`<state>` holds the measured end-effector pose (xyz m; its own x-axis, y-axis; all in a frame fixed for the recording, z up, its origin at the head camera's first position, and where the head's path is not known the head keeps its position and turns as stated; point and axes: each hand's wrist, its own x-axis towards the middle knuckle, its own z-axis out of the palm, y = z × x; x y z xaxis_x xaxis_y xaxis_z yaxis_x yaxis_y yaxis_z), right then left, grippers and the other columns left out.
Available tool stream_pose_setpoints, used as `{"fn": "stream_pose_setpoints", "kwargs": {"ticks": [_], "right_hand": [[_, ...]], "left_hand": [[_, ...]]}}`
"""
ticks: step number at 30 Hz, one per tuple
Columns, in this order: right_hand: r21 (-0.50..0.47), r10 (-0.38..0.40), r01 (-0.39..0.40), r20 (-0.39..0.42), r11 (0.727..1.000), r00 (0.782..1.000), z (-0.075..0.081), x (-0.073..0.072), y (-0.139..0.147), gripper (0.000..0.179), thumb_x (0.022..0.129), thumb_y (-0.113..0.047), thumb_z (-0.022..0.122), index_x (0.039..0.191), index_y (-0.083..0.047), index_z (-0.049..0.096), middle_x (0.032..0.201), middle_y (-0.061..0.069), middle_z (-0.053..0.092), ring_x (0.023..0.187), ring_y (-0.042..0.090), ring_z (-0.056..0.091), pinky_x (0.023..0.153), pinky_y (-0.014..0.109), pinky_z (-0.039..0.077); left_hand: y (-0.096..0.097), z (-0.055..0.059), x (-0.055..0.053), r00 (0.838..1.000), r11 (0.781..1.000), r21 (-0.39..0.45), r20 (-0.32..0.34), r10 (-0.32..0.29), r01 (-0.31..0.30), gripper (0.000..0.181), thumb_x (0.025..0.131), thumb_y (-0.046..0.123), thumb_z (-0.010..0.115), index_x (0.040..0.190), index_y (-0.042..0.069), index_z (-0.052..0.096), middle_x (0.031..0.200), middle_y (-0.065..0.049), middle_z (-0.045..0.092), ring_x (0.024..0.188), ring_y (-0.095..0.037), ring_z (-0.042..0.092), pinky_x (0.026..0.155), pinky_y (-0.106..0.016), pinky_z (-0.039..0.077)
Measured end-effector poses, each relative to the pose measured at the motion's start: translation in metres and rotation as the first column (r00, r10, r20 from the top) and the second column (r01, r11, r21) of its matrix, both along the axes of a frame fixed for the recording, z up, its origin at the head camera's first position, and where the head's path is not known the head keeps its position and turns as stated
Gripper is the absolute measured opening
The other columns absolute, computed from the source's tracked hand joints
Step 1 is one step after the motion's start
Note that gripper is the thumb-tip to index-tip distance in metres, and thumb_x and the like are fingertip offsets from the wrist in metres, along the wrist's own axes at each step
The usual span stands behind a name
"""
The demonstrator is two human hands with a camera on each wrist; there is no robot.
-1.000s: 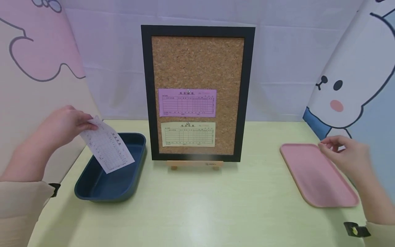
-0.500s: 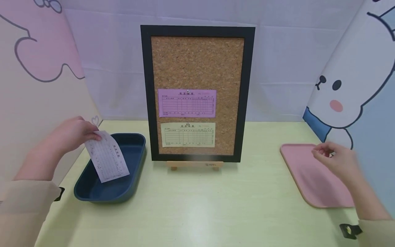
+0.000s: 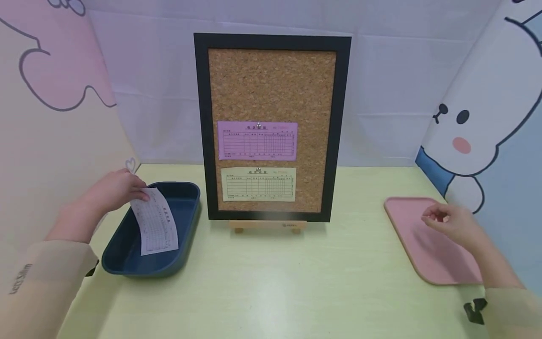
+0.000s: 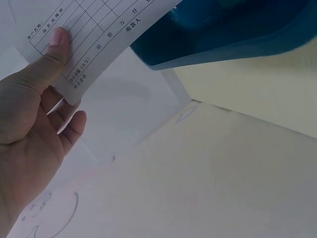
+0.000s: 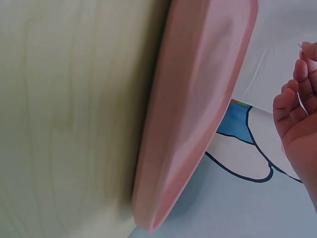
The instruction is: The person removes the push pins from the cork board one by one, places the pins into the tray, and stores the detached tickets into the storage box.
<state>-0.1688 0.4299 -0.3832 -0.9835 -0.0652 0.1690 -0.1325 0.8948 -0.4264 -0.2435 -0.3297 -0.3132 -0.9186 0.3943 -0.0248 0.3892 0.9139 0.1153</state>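
Note:
My left hand (image 3: 116, 190) pinches a white receipt slip (image 3: 156, 223) at one corner, thumb on its printed face in the left wrist view. The slip hangs tilted over a deep blue bin (image 3: 120, 269). Over the pink tray (image 3: 404, 230) on the right, my right hand (image 3: 457, 228) pinches a tiny pin between thumb and index finger. Only the thin needle of this push pin (image 5: 299, 46) shows in the right wrist view; its head is hidden by the fingertips. Between the hands stands a framed corkboard (image 3: 271, 84).
Pinned to the corkboard are a purple slip (image 3: 257, 148) and, below it, a pale yellow slip (image 3: 258, 190). A small wooden easel (image 3: 267, 225) supports the board on the light table (image 3: 271, 282). Cartoon-printed cloths (image 3: 51, 141) close in the sides.
My left hand has moved right and down, bringing the white slip further over the blue bin. My right hand has shifted left and lower above the pink tray.

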Motion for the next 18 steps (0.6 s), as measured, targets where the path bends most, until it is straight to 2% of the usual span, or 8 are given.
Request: {"fn": "stream_pose_setpoints", "kwargs": {"ticks": [4,8,18], "right_hand": [[-0.008,0.045,-0.045,0.008,0.999,0.999,-0.010,-0.006,0.005,0.013,0.082,-0.016,0.072,0.090,-0.006,0.066,0.074,-0.002,0.055,0.068,0.002,0.042,0.056,0.019,0.036],[-0.019,0.062,-0.061,0.023,0.998,0.998,-0.019,-0.010,0.008,0.013,0.081,-0.015,0.073,0.089,-0.007,0.066,0.075,-0.002,0.055,0.068,0.001,0.043,0.058,0.019,0.037],[-0.054,0.086,-0.079,0.154,0.995,0.984,-0.034,-0.018,0.017,0.016,0.083,-0.018,0.072,0.090,-0.004,0.066,0.078,0.002,0.056,0.067,0.003,0.045,0.056,0.020,0.041]], "left_hand": [[0.002,-0.007,-0.001,0.999,1.000,0.002,0.027,0.020,-0.020,0.021,0.077,0.013,0.077,0.092,0.000,0.073,0.084,-0.007,0.066,0.075,-0.022,0.054,0.068,-0.040,0.048],[0.005,-0.014,-0.003,0.999,1.000,0.010,0.052,0.010,-0.011,0.021,0.076,0.013,0.077,0.092,0.000,0.072,0.082,-0.007,0.068,0.068,-0.018,0.056,0.066,-0.038,0.050],[0.008,-0.033,-0.011,0.991,0.998,0.054,0.132,-0.017,0.010,0.013,0.079,0.010,0.074,0.090,0.002,0.072,0.076,-0.003,0.067,0.064,-0.015,0.054,0.062,-0.032,0.047]]}}
